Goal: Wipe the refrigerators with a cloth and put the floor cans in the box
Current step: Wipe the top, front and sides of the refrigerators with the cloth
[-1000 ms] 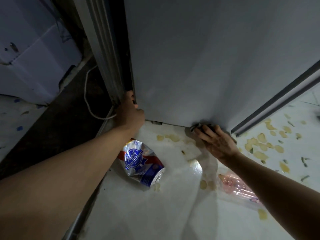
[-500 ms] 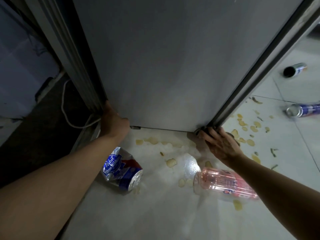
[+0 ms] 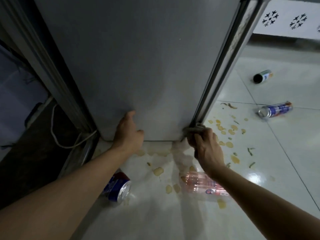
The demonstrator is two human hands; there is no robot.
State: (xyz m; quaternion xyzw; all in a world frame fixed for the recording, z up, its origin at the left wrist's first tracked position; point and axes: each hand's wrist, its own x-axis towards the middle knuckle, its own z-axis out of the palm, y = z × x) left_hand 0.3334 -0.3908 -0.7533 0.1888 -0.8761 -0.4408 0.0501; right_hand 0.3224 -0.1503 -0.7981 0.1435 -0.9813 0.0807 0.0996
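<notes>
Head view | right hand [image 3: 207, 149] grips cloth [image 3: 194, 129] at refrigerator [image 3: 138, 66] corner

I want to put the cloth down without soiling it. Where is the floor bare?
Bare white tile lies nearest the camera, between the forearms, below the crushed blue can and clear pink bottle. Also far right, beyond the lying blue-and-red can. Yellow spill patches crowd the refrigerator's foot.

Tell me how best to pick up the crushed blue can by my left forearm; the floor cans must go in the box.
Judging by its pose, grip the crushed blue can across its dented middle, coming from above. It lies on its side on the floor, silver end toward you, so the flattened sides give thumb and fingers opposing faces. The left hand is nearest, though it now rests on the refrigerator.
</notes>
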